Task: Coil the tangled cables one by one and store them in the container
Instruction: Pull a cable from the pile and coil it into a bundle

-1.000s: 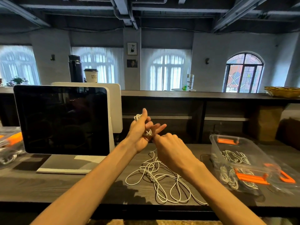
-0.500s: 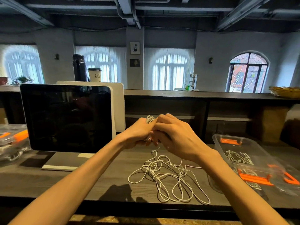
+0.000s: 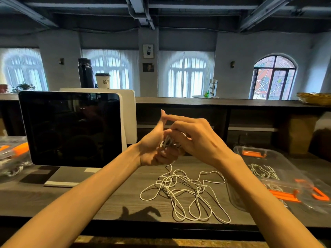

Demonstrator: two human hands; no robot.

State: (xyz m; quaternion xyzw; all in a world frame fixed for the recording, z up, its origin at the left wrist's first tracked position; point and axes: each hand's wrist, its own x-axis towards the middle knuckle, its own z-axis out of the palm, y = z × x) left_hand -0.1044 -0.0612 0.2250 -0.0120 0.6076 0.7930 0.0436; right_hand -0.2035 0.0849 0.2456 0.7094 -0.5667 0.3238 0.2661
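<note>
Cable: a white cable [image 3: 182, 190] lies in a loose tangle of loops on the near part of the dark wooden counter [image 3: 111, 199], just left of the container; one strand rises from the heap to the hands above it.
Coil: a small bundle of white turns [image 3: 165, 142] sits between the two hands, raised above the counter — mostly hidden by fingers.
Left hand: the left hand [image 3: 154, 149] has its lower fingers curled round the coil, thumb pointing up.
Right hand: the right hand [image 3: 198, 140] reaches in from the right and covers the coil's far side; its fingers bend over the white turns and pinch at them, the forefinger stretched out toward the left thumb tip.
Container: a clear plastic container [image 3: 254, 153] with orange clips stands open on the right of the counter, and white cable coils [image 3: 261, 171] already lie inside it.
Lid: a clear lid with orange latches [image 3: 320, 196] rests near the container's right edge.
Screen: a dark screen on a white stand [image 3: 71, 127] is at the left, behind the left forearm.
Far left: another clear box with orange parts [image 3: 12, 153] — its contents are blurred.
Ledge: a paper cup [image 3: 103, 81] and a dark flask [image 3: 86, 73] stand on the far ledge behind the screen.
</note>
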